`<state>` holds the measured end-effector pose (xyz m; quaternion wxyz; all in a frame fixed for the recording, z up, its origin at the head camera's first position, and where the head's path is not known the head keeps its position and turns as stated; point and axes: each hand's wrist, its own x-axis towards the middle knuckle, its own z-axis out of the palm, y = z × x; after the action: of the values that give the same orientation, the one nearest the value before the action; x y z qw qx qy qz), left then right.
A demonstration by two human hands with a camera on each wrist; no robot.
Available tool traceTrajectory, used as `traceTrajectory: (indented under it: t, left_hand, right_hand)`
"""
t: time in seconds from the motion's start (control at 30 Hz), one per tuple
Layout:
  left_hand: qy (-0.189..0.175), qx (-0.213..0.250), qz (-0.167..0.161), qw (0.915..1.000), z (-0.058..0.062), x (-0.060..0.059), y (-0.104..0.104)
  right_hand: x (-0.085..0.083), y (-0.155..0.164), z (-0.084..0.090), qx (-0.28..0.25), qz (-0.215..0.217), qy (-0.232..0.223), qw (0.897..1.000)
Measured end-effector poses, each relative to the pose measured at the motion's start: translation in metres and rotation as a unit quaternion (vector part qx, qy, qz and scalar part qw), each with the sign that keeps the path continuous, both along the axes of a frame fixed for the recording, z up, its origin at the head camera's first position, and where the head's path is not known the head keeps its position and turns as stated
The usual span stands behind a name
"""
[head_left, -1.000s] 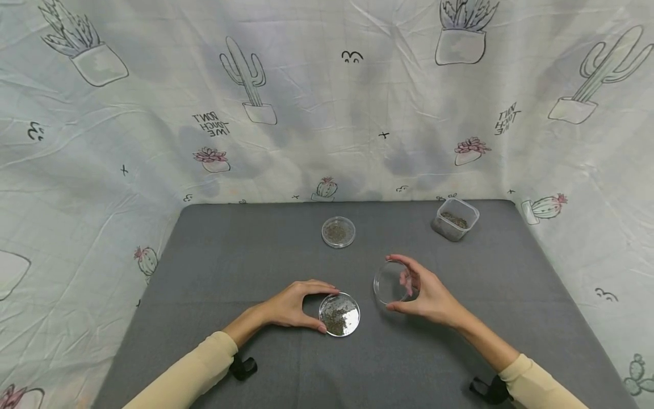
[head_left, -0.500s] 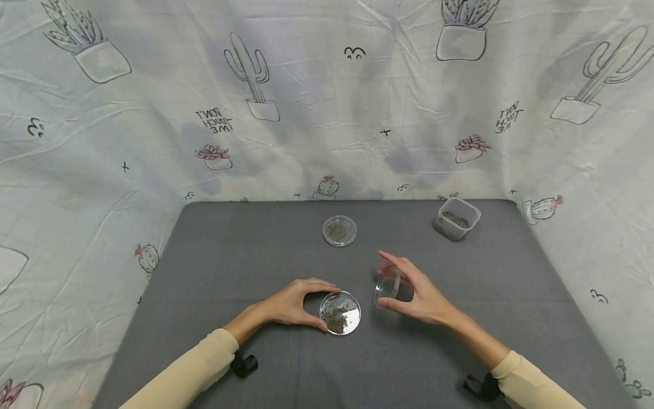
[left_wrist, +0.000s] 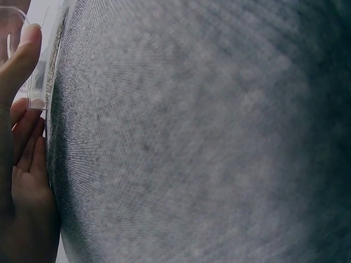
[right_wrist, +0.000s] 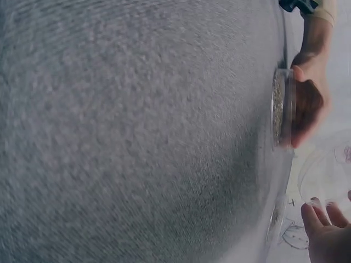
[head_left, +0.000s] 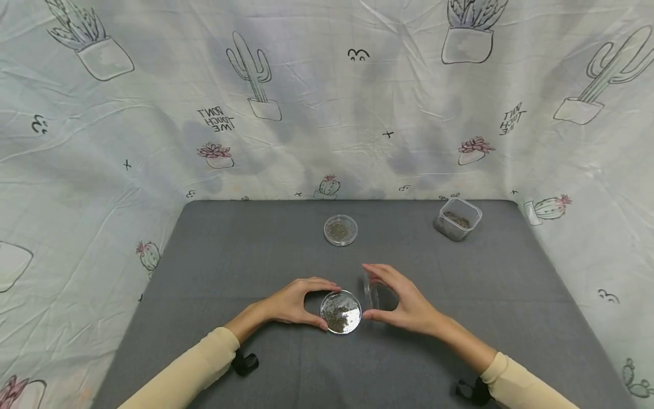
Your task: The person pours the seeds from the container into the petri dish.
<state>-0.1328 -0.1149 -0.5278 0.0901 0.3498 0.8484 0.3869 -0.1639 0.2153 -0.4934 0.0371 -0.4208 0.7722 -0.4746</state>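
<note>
My left hand [head_left: 296, 301] holds a round clear petri dish [head_left: 341, 312] on the table, thumb and fingers spanning its left side. Brown-green crumbs lie in the dish, and light glares off its right half. Just to its right, my right hand [head_left: 409, 301] pinches a clear petri dish lid [head_left: 371, 292] by its rim. That lid stands nearly on edge, raised beside the dish. In the right wrist view the fingers [right_wrist: 312, 219] sit at the rim of the lid [right_wrist: 323, 170], with the crumb-filled dish [right_wrist: 281, 109] beyond, in the left hand [right_wrist: 312, 98].
A second petri dish [head_left: 340, 230] with similar crumbs stands farther back on the grey table [head_left: 245, 250]. At the back right is a square clear plastic tub [head_left: 457, 220], partly filled with dark crumbs. A cactus-print cloth [head_left: 327, 102] hangs behind and at both sides.
My right hand has moved left toward the dish, turning the lid from facing the camera to nearly edge-on. My left hand keeps its hold on the dish.
</note>
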Motion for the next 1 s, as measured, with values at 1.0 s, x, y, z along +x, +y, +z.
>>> traceTrajectory:
  t: [1.0]
  left_hand:
    - [0.022,0.013,0.009,0.9996,0.008,0.004,-0.008]
  right_hand:
    - [0.014,-0.031,-0.016,0.102,0.082,0.207,0.97]
